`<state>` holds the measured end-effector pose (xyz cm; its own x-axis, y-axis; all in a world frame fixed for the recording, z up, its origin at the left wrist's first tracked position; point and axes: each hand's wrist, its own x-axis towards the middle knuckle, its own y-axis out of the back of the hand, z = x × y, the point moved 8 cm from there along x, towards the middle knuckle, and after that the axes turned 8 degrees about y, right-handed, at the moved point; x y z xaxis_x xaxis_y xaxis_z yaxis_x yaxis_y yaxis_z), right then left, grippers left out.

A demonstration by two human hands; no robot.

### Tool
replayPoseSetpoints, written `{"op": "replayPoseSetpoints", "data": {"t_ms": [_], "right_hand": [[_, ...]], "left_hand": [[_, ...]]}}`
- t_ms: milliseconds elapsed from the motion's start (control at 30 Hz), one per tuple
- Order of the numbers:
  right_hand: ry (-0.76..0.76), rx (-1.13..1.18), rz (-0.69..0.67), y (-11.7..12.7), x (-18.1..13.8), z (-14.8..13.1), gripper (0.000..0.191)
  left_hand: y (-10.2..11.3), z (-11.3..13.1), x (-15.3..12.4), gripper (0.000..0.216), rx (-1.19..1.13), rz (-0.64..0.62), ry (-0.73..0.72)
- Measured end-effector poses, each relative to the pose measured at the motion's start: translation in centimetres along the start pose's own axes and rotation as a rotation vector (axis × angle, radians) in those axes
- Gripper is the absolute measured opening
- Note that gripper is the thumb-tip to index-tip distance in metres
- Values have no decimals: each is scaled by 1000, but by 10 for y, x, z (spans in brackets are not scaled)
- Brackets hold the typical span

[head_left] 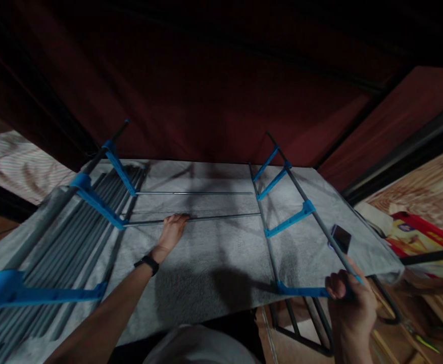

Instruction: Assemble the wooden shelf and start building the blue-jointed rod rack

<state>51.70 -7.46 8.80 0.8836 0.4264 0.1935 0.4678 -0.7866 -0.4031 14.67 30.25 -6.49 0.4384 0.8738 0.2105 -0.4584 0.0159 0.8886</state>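
Note:
My left hand (174,231), with a dark band on its wrist, is closed round a thin grey rod (221,218). That rod runs crosswise from a blue bracket (100,205) on the left ladder-like frame toward the right frame. My right hand (352,296) grips the near end of the right frame's upper tube (320,222), at its nearest blue bracket (304,291). This bracket's outer end is hidden by my fingers. A second crosswise rod (194,193) lies farther back, reaching from the left frame nearly to the right frame's lower tube (265,237).
Several loose grey tubes (65,237) lie under the left frame on the grey cloth-covered surface (206,273). A phone (340,238) rests near the right edge. Beyond it is a red and yellow package (414,235). A dark red fabric wall (206,101) stands behind.

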Motion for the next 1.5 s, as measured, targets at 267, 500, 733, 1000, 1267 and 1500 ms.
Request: {"op": "replayPoseSetpoints", "data": {"t_ms": [267, 500, 733, 1000, 1267, 1500], "right_hand": [[1, 27, -9, -2, -4, -1, 27], [-4, 27, 3, -1, 1, 0, 28], [6, -30, -5, -8, 0, -1, 34], [27, -47, 8, -3, 6, 0, 37], [81, -124, 18, -3, 5, 1, 38], [112, -141, 42, -5, 2, 8, 36]], "left_hand": [[1, -1, 2, 36, -4, 1, -10], [-2, -5, 2, 36, -11, 13, -21], [-1, -4, 2, 39, -14, 11, -23], [1, -4, 3, 39, -26, 5, -22], [0, -6, 3, 35, -29, 3, 2], [4, -2, 1, 35, -46, -11, 11]]}}
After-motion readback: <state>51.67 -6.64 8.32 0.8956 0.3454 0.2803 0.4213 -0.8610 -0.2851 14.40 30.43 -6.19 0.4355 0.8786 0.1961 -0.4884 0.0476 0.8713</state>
